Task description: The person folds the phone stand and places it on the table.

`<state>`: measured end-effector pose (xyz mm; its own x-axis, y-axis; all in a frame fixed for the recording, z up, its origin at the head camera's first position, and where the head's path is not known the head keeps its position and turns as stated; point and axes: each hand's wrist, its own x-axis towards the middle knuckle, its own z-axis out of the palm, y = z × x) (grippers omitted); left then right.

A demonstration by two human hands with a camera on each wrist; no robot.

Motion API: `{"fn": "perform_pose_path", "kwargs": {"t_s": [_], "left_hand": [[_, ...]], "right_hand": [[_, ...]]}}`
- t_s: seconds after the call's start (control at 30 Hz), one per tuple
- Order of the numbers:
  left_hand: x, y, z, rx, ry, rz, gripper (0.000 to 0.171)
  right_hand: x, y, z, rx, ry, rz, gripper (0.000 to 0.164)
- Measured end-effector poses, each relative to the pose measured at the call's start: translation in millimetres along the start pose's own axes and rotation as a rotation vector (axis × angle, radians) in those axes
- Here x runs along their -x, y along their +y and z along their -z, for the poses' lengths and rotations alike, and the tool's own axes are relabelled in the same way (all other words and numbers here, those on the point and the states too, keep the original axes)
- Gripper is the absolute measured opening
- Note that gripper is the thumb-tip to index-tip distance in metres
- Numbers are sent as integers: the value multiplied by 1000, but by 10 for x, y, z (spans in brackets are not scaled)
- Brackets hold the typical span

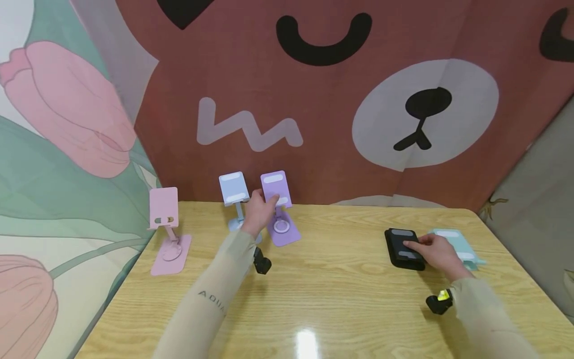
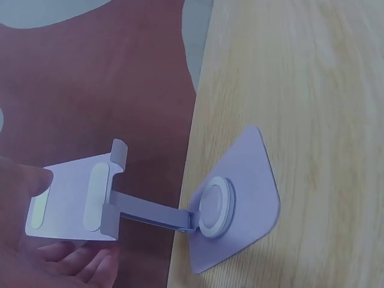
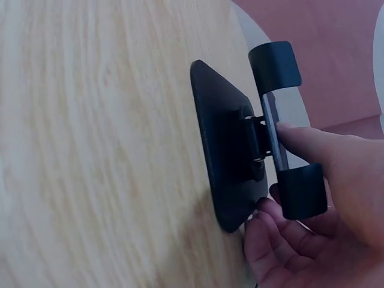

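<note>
My left hand [image 1: 260, 212] grips the upper plate of a purple phone stand [image 1: 274, 182], thumb on its front and the other fingers behind. In the left wrist view the stand's arm is raised, its flat base [image 2: 255, 192] on the table and a round ring at the hinge. Over at the right, my right hand [image 1: 438, 253] holds a black phone stand [image 1: 394, 244] that is folded low. The right wrist view has the thumb on its top plate between two hooked lips, with fingers curled by the edge of its base [image 3: 210, 120].
A light blue phone stand [image 1: 234, 188] stands just left of the purple one, partly behind my left hand. Farther left is a raised pink stand [image 1: 163, 205]. A folded teal stand [image 1: 455, 242] lies right of the black one. Behind the wooden table [image 1: 341, 279] hangs a printed curtain [image 1: 314, 99].
</note>
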<state>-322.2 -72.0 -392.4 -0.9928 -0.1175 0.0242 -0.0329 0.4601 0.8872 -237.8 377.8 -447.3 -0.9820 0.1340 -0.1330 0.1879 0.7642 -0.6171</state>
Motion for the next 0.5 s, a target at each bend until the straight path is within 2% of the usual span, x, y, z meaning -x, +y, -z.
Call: {"fn": "perform_pose_path", "kwargs": {"t_s": [0.23,0.5], "left_hand": [[-38,61,0,69,-14,4,61],[2,149,14,103,-6,51,65]], "right_hand": [[22,12,-53,-39,14,-34,84],[8,41,-94,-57,44,-56,84]]}}
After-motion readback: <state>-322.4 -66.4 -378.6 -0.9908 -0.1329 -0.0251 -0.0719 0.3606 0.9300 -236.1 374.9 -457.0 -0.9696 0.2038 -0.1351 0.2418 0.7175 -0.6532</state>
